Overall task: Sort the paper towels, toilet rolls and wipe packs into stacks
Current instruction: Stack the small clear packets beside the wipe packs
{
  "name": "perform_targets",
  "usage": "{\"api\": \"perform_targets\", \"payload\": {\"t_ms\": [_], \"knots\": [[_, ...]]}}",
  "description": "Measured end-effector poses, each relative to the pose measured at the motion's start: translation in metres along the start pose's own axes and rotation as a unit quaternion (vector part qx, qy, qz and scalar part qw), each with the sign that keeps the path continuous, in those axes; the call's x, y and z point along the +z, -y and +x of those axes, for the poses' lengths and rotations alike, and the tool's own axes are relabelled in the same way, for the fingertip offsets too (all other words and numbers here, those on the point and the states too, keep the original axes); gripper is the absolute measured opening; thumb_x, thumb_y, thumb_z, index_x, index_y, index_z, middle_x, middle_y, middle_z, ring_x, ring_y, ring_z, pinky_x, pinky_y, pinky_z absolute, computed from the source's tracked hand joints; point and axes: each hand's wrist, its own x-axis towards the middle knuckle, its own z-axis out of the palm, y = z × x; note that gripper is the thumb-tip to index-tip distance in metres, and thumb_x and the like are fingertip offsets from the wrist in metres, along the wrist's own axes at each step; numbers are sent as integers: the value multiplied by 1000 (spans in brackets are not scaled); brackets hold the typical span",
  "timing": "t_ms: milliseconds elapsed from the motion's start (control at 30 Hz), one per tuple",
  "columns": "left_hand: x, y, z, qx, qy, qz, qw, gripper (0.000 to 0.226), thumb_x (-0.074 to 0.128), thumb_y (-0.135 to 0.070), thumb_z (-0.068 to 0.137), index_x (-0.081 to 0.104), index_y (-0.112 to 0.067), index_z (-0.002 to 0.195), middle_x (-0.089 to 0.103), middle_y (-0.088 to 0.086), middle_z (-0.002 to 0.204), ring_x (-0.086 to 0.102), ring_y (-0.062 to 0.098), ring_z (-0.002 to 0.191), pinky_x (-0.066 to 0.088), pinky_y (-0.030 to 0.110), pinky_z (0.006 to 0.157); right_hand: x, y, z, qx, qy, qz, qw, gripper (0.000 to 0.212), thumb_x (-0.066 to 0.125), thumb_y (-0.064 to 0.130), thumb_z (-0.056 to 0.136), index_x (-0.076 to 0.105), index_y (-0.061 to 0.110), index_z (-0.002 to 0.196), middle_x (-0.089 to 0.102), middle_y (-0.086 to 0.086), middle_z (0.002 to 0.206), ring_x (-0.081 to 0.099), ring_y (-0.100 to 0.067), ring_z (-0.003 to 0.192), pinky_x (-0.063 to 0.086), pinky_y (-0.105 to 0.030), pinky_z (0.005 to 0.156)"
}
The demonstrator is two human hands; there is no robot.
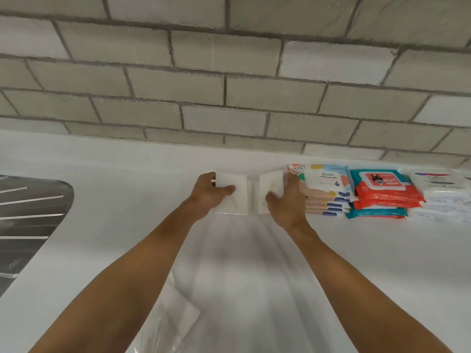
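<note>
Two white folded paper towel packs stand side by side on the white counter [382, 263] near the wall. My left hand [211, 194] grips the left pack [239, 197], thumb across its front. My right hand [286, 202] grips the right pack [270, 184] from its right side. Right of my hands stand three stacks of wipe packs: a peach and white patterned stack [323, 189], a red and teal stack [382, 194] and a white stack [443, 194].
A grey brick wall [229, 85] rises straight behind the counter. A steel sink drainer [28, 215] with ridges lies at the left edge. Clear plastic wrap [163, 324] lies on the counter between my forearms.
</note>
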Motion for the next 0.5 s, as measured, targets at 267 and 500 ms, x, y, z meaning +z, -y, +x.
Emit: {"api": "perform_targets", "payload": {"t_ms": [267,500], "knots": [[31,5,40,-10,-49,104,993,50,81,-24,76,56,-13,118,66,8,108,64,23,91,54,32,75,18,-9,30,-40,10,-212,977,71,59,4,89,21,8,149,35,-12,147,30,-29,139,33,-40,113],[41,20,44,1,-80,235,969,57,74,-34,82,47,-10,127,60,12,121,61,29,107,54,35,84,29,-18,29,-77,57,-361,928,61,61,-1,85,36,13,138,21,-19,147,23,-37,138,47,-41,97]]}}
